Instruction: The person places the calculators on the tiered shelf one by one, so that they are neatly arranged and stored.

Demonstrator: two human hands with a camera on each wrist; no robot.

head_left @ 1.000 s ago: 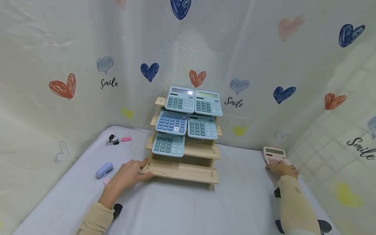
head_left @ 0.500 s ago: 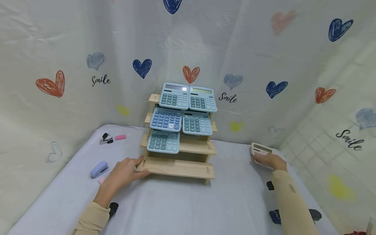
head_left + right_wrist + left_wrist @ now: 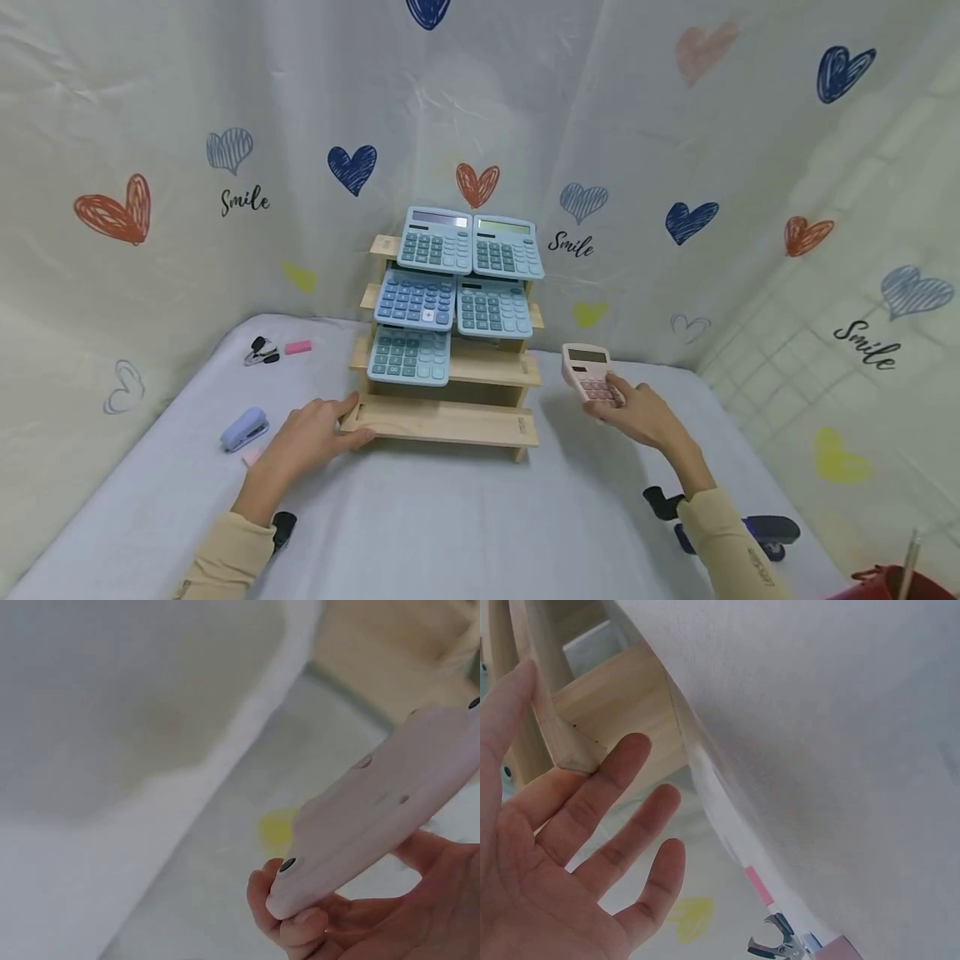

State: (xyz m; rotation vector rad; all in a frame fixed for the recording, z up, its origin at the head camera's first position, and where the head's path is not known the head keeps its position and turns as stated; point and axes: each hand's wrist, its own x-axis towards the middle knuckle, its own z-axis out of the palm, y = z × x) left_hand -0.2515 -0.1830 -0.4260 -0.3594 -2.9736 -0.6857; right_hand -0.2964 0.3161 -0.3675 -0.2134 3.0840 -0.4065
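Leftmost on the white-covered desk [image 3: 450, 533] lie a small black staple remover [image 3: 260, 352], a pink eraser [image 3: 297, 347] and a lilac stapler [image 3: 244, 429]. Next, the left hand [image 3: 307, 435] rests flat, its fingers [image 3: 600, 796] straight and spread, against the left end of the bottom step of a pale wooden tiered rack [image 3: 450, 417]; it steadies the rack without curling round it. Five light-blue desk calculators [image 3: 442, 287] lean on the upper three steps, the right half of the third step and the whole bottom step bare. To the right, the right hand [image 3: 641, 415] holds a pink desk calculator [image 3: 590, 374] in the air beside the rack, near the third step, pinched at its lower edge with the thumb on the keys and the fingers [image 3: 289, 919] underneath. It looks light and rigid, smooth plastic with small rubber feet on its back, so a grip across the lower edge or the two sides, clear of the display, should hold well
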